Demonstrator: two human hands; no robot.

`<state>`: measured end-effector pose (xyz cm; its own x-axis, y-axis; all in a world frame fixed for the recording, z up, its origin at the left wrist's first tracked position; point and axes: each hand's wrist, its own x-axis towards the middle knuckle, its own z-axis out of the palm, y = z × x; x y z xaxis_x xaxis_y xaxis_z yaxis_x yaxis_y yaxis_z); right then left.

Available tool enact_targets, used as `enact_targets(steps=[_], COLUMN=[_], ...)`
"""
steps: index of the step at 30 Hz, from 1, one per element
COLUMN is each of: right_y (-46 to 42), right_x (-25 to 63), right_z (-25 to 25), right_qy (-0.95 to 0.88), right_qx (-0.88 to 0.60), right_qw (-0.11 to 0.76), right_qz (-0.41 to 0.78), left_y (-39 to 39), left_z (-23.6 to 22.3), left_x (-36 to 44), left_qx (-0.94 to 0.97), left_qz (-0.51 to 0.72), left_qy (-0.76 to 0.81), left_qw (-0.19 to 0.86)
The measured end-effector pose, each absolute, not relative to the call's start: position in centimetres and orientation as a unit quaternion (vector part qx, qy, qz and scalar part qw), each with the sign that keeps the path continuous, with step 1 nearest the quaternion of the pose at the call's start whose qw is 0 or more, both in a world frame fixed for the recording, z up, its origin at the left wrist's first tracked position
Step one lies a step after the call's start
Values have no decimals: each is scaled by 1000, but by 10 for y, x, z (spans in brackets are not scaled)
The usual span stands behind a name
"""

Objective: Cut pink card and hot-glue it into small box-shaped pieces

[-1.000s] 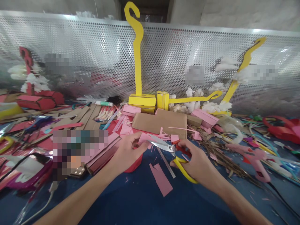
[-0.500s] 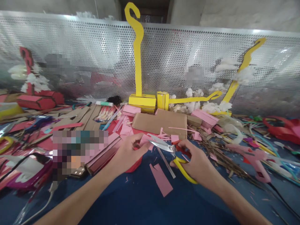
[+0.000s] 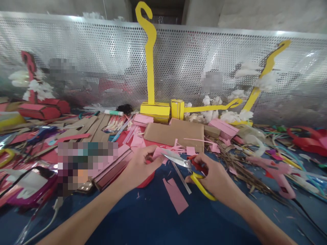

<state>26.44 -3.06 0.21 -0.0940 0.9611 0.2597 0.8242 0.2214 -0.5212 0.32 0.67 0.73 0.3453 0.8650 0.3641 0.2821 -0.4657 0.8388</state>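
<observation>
My right hand [image 3: 213,173] grips scissors [image 3: 182,160] with one red and one yellow handle, their blades pointing left. Between the thumb and fingers of my left hand [image 3: 143,163] is a piece of pink paper [image 3: 158,151], partly covered by the fingers. The blade tips reach the paper beside my left thumb. On the blue table below lie a notched pink paper piece [image 3: 176,196] and a thin pale strip [image 3: 182,177]. Small pink scraps lie behind the blades.
Brown cardboard [image 3: 173,132] lies behind my hands. A yellow hook-topped stand [image 3: 150,68] rises before a perforated metal panel [image 3: 109,61]. A pink glue gun [image 3: 277,170] rests at the right, near brown strips [image 3: 242,166]. Pink boxes [image 3: 223,129] and a red stand [image 3: 38,109] are farther back.
The scissor blades have closed together at the pink paper. Both hands stay almost in the same place.
</observation>
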Motion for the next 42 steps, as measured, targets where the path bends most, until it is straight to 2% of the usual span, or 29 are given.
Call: enact_targets(steps=[15, 28, 42], right_y=[-30, -30, -30], right_x=[266, 267, 265], right_z=[2, 2, 0], right_qy=[-726, -698, -711], right_qx=[-620, -635, -625], right_qw=[281, 307, 298], right_qz=[96, 124, 126], left_y=[5, 6, 5], left_z=[10, 5, 11], left_x=[2, 2, 3], left_qx=[757, 749, 761], left_qz=[408, 414, 420], left_qy=[409, 420, 403], left_qw=[306, 301, 285])
